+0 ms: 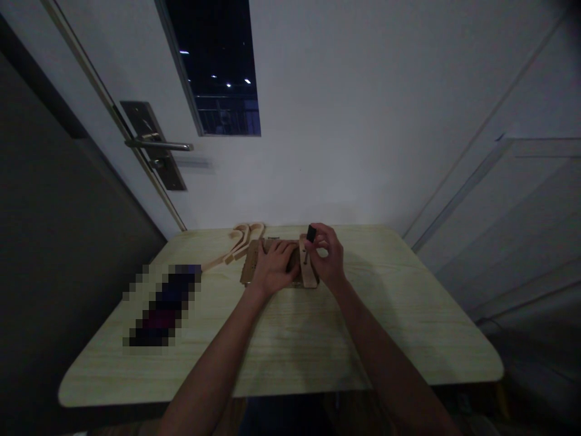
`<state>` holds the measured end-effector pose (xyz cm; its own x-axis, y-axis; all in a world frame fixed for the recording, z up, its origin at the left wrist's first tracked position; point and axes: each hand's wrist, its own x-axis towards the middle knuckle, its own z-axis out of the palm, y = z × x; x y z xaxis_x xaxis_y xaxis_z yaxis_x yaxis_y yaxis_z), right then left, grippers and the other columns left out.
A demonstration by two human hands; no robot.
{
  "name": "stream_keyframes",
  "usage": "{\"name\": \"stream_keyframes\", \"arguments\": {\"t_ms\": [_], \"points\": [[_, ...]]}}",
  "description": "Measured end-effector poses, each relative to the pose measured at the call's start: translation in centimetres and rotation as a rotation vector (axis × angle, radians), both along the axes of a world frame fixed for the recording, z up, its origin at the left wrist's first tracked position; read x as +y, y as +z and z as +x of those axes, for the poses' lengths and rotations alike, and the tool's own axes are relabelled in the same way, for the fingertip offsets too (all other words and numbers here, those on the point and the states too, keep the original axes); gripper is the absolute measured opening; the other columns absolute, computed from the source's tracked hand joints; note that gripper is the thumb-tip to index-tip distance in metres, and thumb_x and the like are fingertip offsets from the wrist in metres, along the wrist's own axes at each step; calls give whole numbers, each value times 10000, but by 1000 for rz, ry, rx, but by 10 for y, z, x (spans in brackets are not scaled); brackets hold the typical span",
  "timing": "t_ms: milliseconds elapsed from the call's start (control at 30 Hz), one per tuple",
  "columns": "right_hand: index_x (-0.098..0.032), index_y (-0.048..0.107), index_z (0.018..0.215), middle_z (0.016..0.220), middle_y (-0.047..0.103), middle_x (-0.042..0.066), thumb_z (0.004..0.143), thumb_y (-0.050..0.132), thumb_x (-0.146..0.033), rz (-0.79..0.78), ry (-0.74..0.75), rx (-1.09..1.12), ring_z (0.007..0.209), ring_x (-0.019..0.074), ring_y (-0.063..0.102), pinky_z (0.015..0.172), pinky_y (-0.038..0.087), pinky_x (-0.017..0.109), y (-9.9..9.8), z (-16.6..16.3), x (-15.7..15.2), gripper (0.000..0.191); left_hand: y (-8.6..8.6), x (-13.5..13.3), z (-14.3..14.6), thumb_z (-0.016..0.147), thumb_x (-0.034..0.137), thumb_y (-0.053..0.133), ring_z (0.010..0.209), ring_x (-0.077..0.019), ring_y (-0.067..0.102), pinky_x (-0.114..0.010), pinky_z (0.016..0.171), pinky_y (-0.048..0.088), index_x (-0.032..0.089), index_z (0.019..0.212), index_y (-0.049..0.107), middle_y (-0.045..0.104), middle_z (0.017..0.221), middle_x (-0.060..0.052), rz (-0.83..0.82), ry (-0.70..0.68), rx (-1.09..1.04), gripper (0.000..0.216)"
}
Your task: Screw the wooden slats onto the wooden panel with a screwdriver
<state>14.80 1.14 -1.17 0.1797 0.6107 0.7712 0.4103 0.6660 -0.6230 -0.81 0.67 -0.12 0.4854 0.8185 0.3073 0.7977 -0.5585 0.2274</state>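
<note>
My left hand [275,266] lies with spread fingers on a brown, cardboard-like board [249,269] with a ragged left edge. Along the right side of that board runs a light wooden piece [309,278]. My right hand [330,254] pinches a small screwdriver with a black handle [311,233]. Its thin shaft points down at the wooden piece, and I cannot make out exactly what the tip touches. My left palm hides much of the board's middle.
Curved wooden hooks [245,233] and a wooden strip [213,264] lie at the back left of the pale table [408,327]. A pixelated dark object [166,306] is left of my forearm. A white door with a metal handle [158,145] stands behind the table.
</note>
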Motion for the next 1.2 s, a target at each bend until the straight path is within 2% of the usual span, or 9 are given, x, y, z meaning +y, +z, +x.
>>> {"name": "stream_keyframes", "arguments": {"t_ms": [133,233,400,567,800,1000,1100,1200], "points": [[-276,561,1117,936,588,25,839,630,-340,12,-14,22,782,140,599,573,553,244,1,-1,-2,293,0,0,0,889,366,472,1294,-281,421,-687,1110,84,258,1281,478,542,1363,-61,-1,-3,3,406],[-269,540,1143,1023,615,53,896,548,-340,2,63,49,863,150,636,636,570,260,3,-1,-6,257,0,0,0,891,365,475,1295,-269,423,-653,1128,90,255,1280,480,546,1362,-58,7,-9,3,405],[-252,504,1180,990,684,57,930,501,-343,-49,181,96,870,155,690,712,587,296,5,0,-8,266,-1,0,0,893,362,476,1294,-271,427,-669,1120,78,244,1280,480,550,1365,-61,19,-3,-3,404],[-272,569,1143,1023,668,44,900,554,-346,-41,113,36,816,143,671,613,579,258,5,-1,-5,254,-1,0,-1,900,367,458,1302,-279,415,-688,1103,104,245,1274,482,547,1366,-59,18,-7,-4,394],[-284,603,1099,886,594,18,862,605,-336,13,11,-25,756,136,579,565,542,239,7,1,-5,243,-2,1,-1,887,369,476,1299,-280,417,-664,1122,85,264,1289,475,540,1370,-59,23,-3,-5,415],[-266,588,1116,1059,619,68,923,499,-350,9,95,23,955,174,622,640,572,270,11,2,-11,229,-1,0,0,890,373,470,1302,-277,416,-659,1122,90,268,1291,476,540,1372,-65,-2,3,5,415],[-268,555,1163,1036,660,57,929,498,-330,-20,180,58,900,162,669,682,584,289,10,1,-11,248,-1,1,0,893,366,468,1300,-272,421,-656,1123,90,264,1288,478,547,1365,-64,10,3,2,409],[-270,561,1160,1004,675,45,917,523,-322,-29,166,56,817,148,681,663,584,284,8,0,-9,251,-2,1,-1,899,375,459,1298,-272,422,-657,1122,92,260,1281,484,552,1358,-63,23,0,2,400]]}}
